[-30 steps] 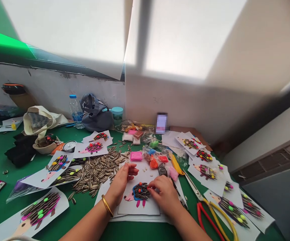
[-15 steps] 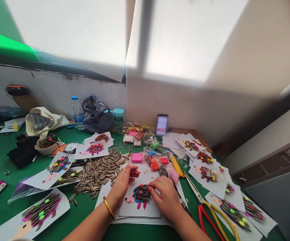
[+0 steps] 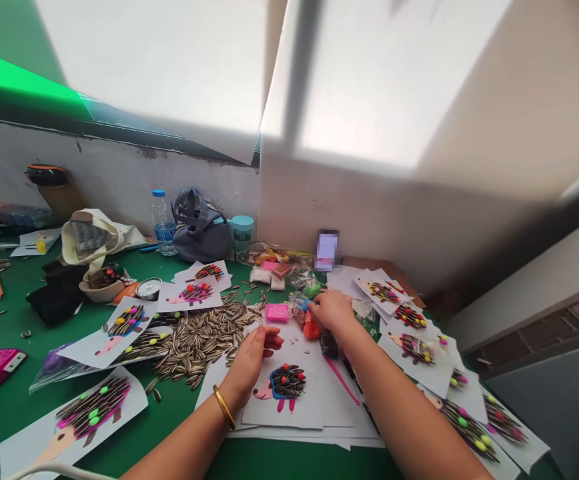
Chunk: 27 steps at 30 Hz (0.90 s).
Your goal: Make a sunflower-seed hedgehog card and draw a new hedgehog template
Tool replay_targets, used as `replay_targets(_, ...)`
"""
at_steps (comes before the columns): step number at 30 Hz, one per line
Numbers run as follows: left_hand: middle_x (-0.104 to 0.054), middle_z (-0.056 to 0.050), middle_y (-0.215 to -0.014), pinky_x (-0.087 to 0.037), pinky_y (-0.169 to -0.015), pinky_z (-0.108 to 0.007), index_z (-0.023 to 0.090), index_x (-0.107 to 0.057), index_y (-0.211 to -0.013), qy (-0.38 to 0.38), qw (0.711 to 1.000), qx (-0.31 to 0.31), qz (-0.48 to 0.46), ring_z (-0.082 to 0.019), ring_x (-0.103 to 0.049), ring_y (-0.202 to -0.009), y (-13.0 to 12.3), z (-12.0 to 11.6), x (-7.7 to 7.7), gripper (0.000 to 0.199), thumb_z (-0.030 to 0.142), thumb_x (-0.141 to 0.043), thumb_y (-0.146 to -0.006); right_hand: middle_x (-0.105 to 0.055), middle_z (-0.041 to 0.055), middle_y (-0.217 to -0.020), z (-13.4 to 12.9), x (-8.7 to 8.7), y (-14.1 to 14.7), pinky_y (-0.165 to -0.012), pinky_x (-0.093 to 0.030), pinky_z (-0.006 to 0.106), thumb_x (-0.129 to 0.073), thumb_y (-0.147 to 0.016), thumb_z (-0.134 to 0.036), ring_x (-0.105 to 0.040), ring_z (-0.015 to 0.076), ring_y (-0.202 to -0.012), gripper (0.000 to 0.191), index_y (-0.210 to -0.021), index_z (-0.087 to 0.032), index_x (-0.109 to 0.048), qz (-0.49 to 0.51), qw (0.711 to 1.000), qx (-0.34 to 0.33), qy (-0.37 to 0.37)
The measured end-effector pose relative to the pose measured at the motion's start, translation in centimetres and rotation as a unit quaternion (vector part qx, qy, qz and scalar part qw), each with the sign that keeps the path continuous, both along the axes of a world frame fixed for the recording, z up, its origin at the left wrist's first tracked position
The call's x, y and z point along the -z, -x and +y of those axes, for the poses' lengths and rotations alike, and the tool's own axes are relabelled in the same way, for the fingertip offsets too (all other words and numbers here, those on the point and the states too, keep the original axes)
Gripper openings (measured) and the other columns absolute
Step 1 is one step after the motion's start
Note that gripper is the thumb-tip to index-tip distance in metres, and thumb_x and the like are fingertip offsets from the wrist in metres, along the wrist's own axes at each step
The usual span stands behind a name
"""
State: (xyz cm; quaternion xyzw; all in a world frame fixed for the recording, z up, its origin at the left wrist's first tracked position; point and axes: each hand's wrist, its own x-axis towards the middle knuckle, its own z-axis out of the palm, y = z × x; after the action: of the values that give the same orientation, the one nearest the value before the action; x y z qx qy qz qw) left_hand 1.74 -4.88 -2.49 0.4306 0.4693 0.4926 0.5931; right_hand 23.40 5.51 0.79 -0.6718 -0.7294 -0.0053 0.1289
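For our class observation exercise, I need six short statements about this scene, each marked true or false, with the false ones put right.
1. The right hand is at the colourful packets. True.
2. The bangle is on the right wrist. False: the bangle is on the left wrist.
3. The grey bag stands between the bottle and the jar. True.
4. The bottle's cap is red. False: the cap is blue.
5. The seed pile lies left of the pink block. True.
6. The hedgehog between the forearms has a green outline. False: the outline is blue.
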Motion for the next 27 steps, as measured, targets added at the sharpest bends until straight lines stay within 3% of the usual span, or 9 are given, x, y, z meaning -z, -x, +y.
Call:
replay_targets(3, -0.069, -0.010, -0.094, -0.045, -0.081, -0.034, 0.017, -0.066, -0.103, -0.005, 1.000, -0.002, -0.002, -0.022, -0.063, -0.089, 0.0, 0.0, -0.2, 0.057, 0.066, -0.042, -0.087, -0.069, 0.0084, -0.082, 0.0, 0.2, 0.5, -0.078, -0.038, 0.036, -0.062, -0.082, -0.038, -0.060, 0.0253, -0.089, 0.023, -0.069, -0.022, -0.073, 0.009, 1.000, -0.005, -0.012)
replay_targets(8, -0.068, -0.009, -0.096, -0.045, -0.080, -0.034, 0.019, -0.066, -0.101, -0.028, 0.999, -0.017, 0.008, -0.023, -0.063, -0.091, 0.0, 0.0, -0.8, 0.046, 0.059, -0.052, -0.086, -0.068, 0.0076, -0.107, -2.6, -0.9, 0.8, -0.087, -0.039, 0.035, -0.054, -0.088, -0.035, -0.057, 0.0240, -0.104, 0.025, -0.105, -0.022, -0.068, 0.064, 0.995, -0.017, -0.078)
replay_targets(11, -0.066, -0.008, -0.105, -0.046, -0.083, -0.035, 0.021, -0.064, -0.105, -0.058, 0.998, -0.031, 0.025, -0.024, -0.062, -0.097, 0.0, 0.0, -0.9, 0.036, 0.050, -0.061, -0.083, -0.071, 0.0034, -0.095, -5.4, -1.4, 1.2, -0.073, -0.046, 0.029, -0.052, -0.088, -0.036, -0.063, 0.0190, -0.083, 0.023, -0.101, -0.022, -0.066, 0.230, 0.970, -0.057, -0.059)
replay_targets(13, -0.063, -0.009, -0.114, -0.046, -0.088, -0.036, 0.024, -0.064, -0.109, -0.106, 0.993, -0.041, 0.043, -0.025, -0.059, -0.105, 0.0, -0.1, -1.0, 0.032, 0.044, -0.063, -0.084, -0.070, 0.0013, -0.080, -7.3, -1.3, 1.6, -0.062, -0.046, 0.027, -0.054, -0.086, -0.035, -0.062, 0.0173, -0.066, 0.020, -0.098, -0.022, -0.065, 0.285, 0.957, -0.050, -0.018)
replay_targets(14, -0.062, -0.009, -0.118, -0.045, -0.091, -0.036, 0.025, -0.065, -0.109, -0.135, 0.988, -0.045, 0.053, -0.026, -0.057, -0.110, 0.0, -0.3, -1.0, 0.029, 0.041, -0.063, -0.085, -0.071, 0.0018, -0.084, -8.2, -1.2, 1.7, -0.061, -0.047, 0.027, -0.056, -0.085, -0.033, -0.062, 0.0169, -0.066, 0.021, -0.101, -0.022, -0.064, 0.305, 0.950, -0.062, -0.012)
replay_targets(19, -0.060, -0.008, -0.122, -0.039, -0.103, -0.039, 0.026, -0.070, -0.094, -0.220, 0.969, -0.033, 0.102, -0.027, -0.050, -0.122, -0.1, -0.8, -1.3, 0.015, 0.034, -0.060, -0.087, -0.070, 0.0055, -0.106, -11.0, 0.5, 2.0, -0.085, -0.049, 0.032, -0.052, -0.090, -0.031, -0.063, 0.0216, -0.097, 0.024, -0.108, -0.023, -0.066, 0.324, 0.936, -0.134, -0.033)
replay_targets(23, -0.063, -0.008, -0.116, -0.038, -0.104, -0.039, 0.025, -0.070, -0.093, -0.222, 0.966, -0.018, 0.132, -0.026, -0.054, -0.115, -0.3, -0.9, -1.2, 0.016, 0.033, -0.057, -0.089, -0.069, 0.0067, -0.110, -11.3, 1.6, 1.6, -0.091, -0.048, 0.035, -0.049, -0.094, -0.032, -0.062, 0.0216, -0.103, 0.027, -0.115, -0.024, -0.064, 0.327, 0.928, -0.171, -0.054)
replay_targets(27, -0.066, -0.007, -0.103, -0.044, -0.094, -0.038, 0.022, -0.067, -0.095, -0.201, 0.971, -0.007, 0.127, -0.024, -0.059, -0.101, -0.4, -0.5, -0.8, 0.020, 0.037, -0.055, -0.089, -0.068, 0.0072, -0.110, -11.2, 2.0, 1.4, -0.091, -0.048, 0.036, -0.047, -0.096, -0.033, -0.061, 0.0221, -0.104, 0.028, -0.117, -0.024, -0.063, 0.321, 0.924, -0.189, -0.081)
